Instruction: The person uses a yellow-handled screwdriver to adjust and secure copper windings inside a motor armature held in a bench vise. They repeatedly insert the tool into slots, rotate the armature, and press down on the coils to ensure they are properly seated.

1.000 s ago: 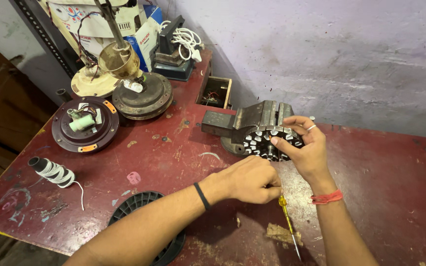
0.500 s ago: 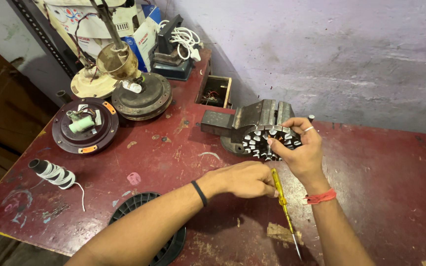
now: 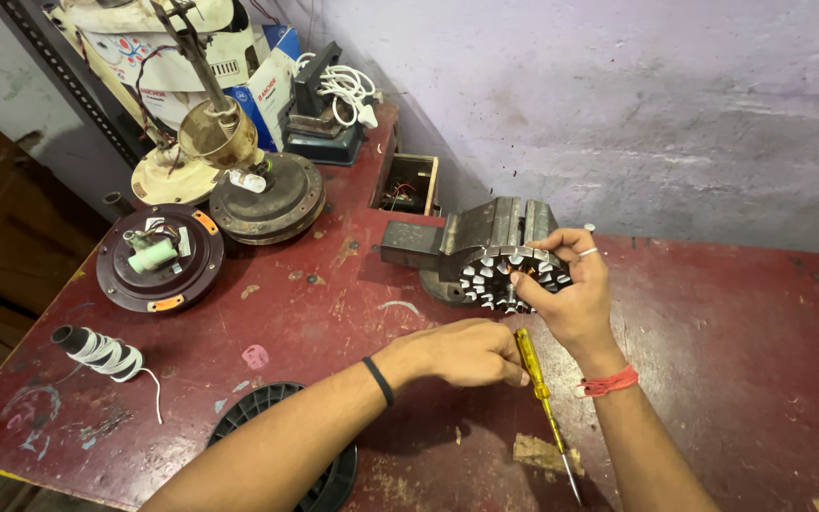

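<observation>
We had our right hand point(image 3: 571, 294) closed around the fan stator point(image 3: 509, 280), thumb pressed on its face and fingers curled over the top rim. Our left hand point(image 3: 466, 353) gripped the yellow-handled screwdriver point(image 3: 542, 408) near the top of its handle, the shaft slanting down toward us. The stator was a round, dark core ringed with pale slotted teeth, a little copper showing near the middle; it sat just in front of the grey bench vise point(image 3: 471, 232), at the middle of the red workbench point(image 3: 732, 341). To our right the bench top lay bare up to the wall. To our left stood two round motor housings point(image 3: 158, 261), a roll of tape point(image 3: 97, 349) near the front edge, and a black spool point(image 3: 282, 446) under our left forearm.
</observation>
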